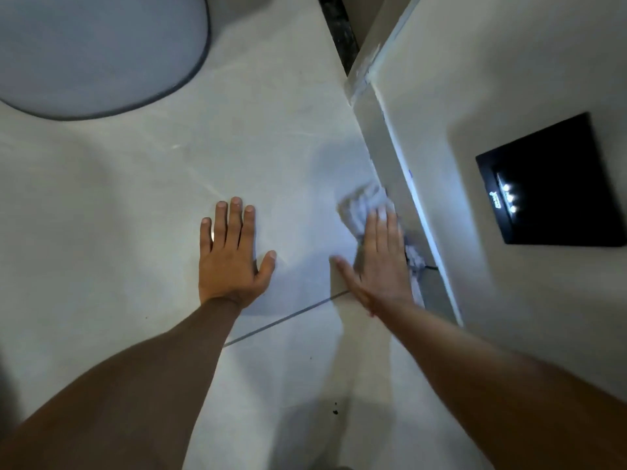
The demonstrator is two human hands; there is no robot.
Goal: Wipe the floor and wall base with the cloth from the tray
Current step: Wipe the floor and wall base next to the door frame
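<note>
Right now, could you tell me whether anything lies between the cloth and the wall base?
Nothing visible does: the right hand presses the white cloth flat on the floor, right against the wall base.

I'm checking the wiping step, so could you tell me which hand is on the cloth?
The right hand presses the white cloth flat against the wall base; the left hand rests bare on the floor.

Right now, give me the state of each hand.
Left hand: open, flat on the floor, holding nothing.
Right hand: open, fingers pressing the cloth down.
</note>
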